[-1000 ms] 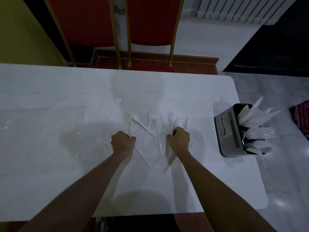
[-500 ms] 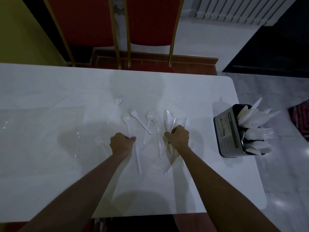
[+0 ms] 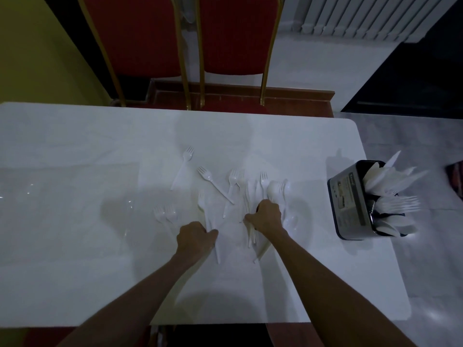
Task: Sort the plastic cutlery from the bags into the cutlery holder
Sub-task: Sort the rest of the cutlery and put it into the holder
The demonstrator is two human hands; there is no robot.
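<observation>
White plastic cutlery lies scattered mid-table: a lone fork (image 3: 183,166), a crossed fork (image 3: 214,184) and two forks (image 3: 165,214) at the left. My left hand (image 3: 196,240) is closed on a couple of white pieces (image 3: 209,216) that stick out both ways. My right hand (image 3: 266,216) grips a bunch of cutlery (image 3: 265,189), forks and a spoon, handles trailing toward me. The dark cutlery holder (image 3: 350,204) stands at the table's right edge, filled with knives, forks and spoons.
Clear plastic bags (image 3: 67,196) lie flat on the white table (image 3: 75,271) at the left. Two red chairs with gold frames (image 3: 200,46) stand beyond the far edge. The holder sits close to the table's right edge, floor beyond.
My right hand has gathered more pieces and now holds a spoon and forks fanned out in front. My left hand slid slightly toward me with its pieces.
</observation>
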